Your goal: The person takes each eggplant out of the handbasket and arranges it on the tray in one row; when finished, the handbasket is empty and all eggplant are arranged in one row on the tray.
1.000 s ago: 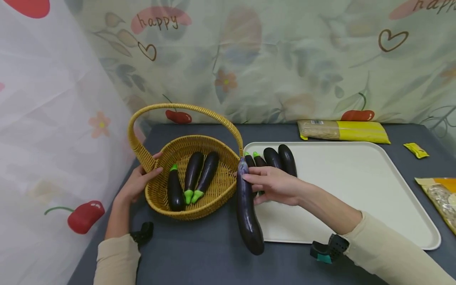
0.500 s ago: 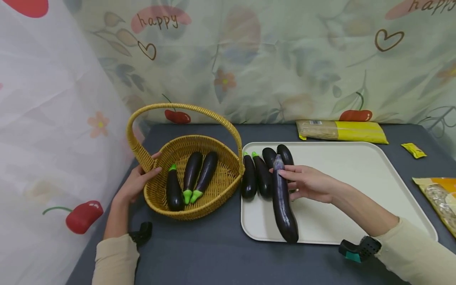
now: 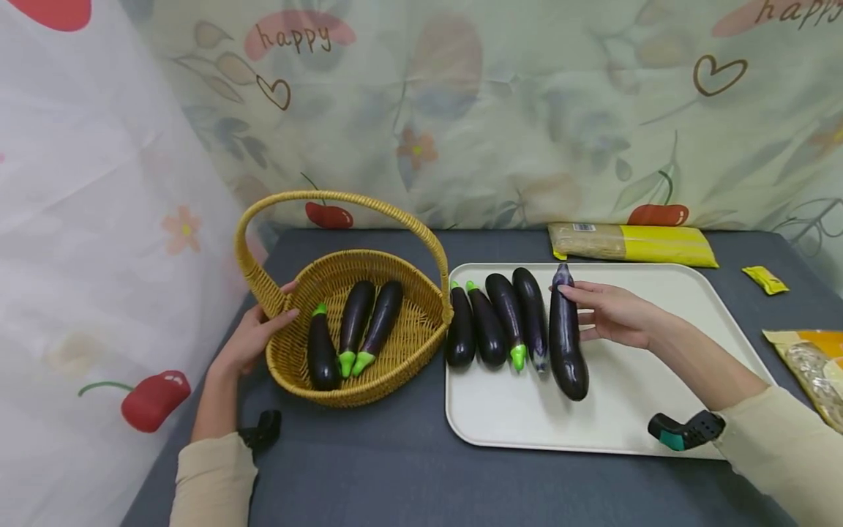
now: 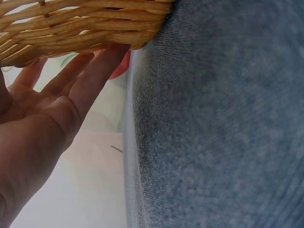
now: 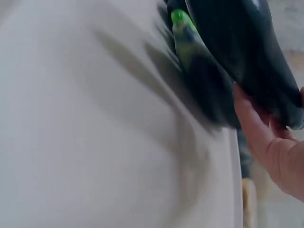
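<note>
My right hand pinches a long dark eggplant near its purplish stem end, above the white tray. In the right wrist view the held eggplant hangs over the tray, its shadow below. Several more eggplants lie side by side on the tray's left part, some with green caps. At the left, my left hand grips the side of the wicker basket at the handle's foot. Its fingers press the basket's outer weave in the left wrist view. Three eggplants lie inside.
Behind the tray lies a yellow-and-clear package. A small yellow packet and an orange-topped bag are at the right. The basket's tall handle arches above it. A patterned cloth hangs behind the grey table.
My right hand has carried the eggplant rightward, from beside the basket's right rim, past the other eggplants to the right of their row. My left hand has stayed at the basket.
</note>
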Tool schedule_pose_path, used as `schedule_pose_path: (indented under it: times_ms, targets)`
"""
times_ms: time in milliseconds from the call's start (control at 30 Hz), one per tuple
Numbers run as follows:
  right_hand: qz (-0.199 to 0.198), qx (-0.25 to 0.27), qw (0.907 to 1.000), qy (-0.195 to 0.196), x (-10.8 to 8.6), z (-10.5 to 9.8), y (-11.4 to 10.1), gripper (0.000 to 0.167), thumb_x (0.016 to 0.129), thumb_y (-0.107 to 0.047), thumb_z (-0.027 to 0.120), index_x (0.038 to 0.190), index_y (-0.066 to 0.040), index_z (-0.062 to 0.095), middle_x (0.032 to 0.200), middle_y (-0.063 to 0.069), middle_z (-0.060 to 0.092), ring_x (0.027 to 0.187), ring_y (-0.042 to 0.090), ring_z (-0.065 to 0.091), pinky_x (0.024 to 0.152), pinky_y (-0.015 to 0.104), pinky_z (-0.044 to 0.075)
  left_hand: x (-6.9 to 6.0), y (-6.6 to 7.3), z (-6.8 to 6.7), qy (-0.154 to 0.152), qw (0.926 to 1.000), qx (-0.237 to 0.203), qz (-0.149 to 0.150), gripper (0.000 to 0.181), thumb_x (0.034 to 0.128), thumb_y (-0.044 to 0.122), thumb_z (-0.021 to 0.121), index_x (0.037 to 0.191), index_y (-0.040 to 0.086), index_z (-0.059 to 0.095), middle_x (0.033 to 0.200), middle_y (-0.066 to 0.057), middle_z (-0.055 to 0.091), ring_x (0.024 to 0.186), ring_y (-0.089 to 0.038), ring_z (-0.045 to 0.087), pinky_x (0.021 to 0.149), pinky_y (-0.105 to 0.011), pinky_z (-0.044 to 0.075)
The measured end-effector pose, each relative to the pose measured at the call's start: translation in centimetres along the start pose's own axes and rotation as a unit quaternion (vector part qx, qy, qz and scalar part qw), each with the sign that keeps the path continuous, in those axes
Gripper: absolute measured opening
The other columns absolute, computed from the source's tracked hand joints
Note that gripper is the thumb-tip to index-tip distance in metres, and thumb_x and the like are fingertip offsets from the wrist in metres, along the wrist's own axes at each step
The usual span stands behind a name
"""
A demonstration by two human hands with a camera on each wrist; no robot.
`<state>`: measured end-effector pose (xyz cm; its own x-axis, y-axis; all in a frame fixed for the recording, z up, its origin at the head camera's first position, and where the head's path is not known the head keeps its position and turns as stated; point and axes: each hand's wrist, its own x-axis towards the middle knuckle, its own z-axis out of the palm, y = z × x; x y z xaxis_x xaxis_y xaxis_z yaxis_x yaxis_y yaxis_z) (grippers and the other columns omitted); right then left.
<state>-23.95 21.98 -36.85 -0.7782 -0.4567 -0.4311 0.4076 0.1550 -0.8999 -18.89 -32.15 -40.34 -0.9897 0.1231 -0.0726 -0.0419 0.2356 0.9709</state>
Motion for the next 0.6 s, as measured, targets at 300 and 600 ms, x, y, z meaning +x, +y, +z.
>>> schedule_pose_path:
  times_ms: [300,600]
  targets:
    - [0.031,-0.043,0.9969,0.058,2.1,-1.9,0.4,0.072,0.098,-0.041,0.052,0.147,0.001,0.02,0.125,0.017,0.04,0.107,0.028,0.048,0.088,0.045,0.048,-0.1,0.2,0.0,0.0,1.0,0.008,-0.004,0.064,0.0993,0.026,0.054,0.153,0.014,0.022,0.15,-0.021,0.029,0.121,-0.032,0.046,0.079,-0.028,0.05]
    - [0.048,-0.146,0.9809,0.119,3.7,-2.0,0.5,0.053,0.093,-0.044,0.058,0.119,0.0,0.042,0.091,0.006,0.052,0.079,0.016,0.053,0.069,0.031,0.052,0.1,0.3,0.0,0.005,1.0,0.005,-0.003,0.062,0.0997,0.023,0.053,0.153,0.014,0.024,0.149,-0.02,0.03,0.119,-0.026,0.05,0.079,-0.028,0.051]
